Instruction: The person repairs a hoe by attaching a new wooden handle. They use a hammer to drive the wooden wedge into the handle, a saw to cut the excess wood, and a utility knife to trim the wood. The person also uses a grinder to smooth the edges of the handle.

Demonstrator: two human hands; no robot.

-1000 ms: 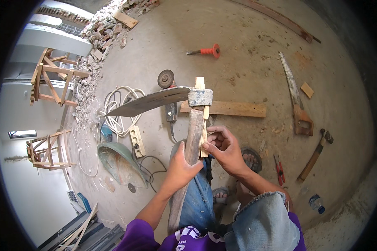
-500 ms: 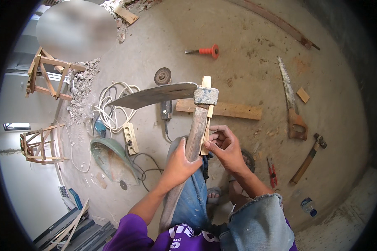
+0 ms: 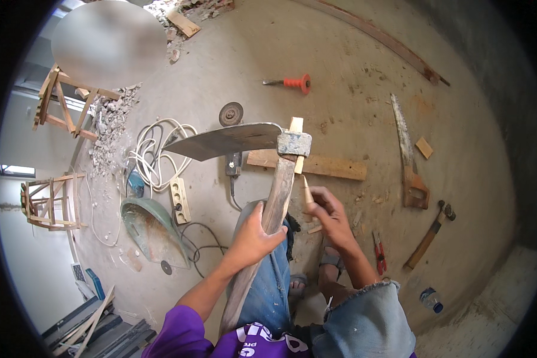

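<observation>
My left hand (image 3: 253,237) is wrapped round the worn wooden handle of a hoe (image 3: 277,191), which slopes up from my lap along my leg. The grey metal blade (image 3: 227,141) reaches out to the left from the socket (image 3: 294,144) at the handle's top. A pale piece of wood (image 3: 296,124) sits in that socket and sticks out above and below it. Just right of the handle, my right hand (image 3: 330,218) pinches a thin pointed wood wedge (image 3: 308,193), its tip upward and close below the socket piece, apart from the handle.
Beyond the hoe lie a plank (image 3: 334,167), an angle grinder (image 3: 233,164) and a red-gripped chisel (image 3: 296,83). To the right are a handsaw (image 3: 413,173), a hammer (image 3: 429,235), pliers (image 3: 380,253) and a bottle (image 3: 431,299). A power strip (image 3: 180,200), white cable (image 3: 152,164) and green scoop (image 3: 152,230) lie left.
My right hand has moved slightly right and down, taking the wood wedge away from the handle's side. The wedge now stands apart from the handle; my left hand keeps its hold.
</observation>
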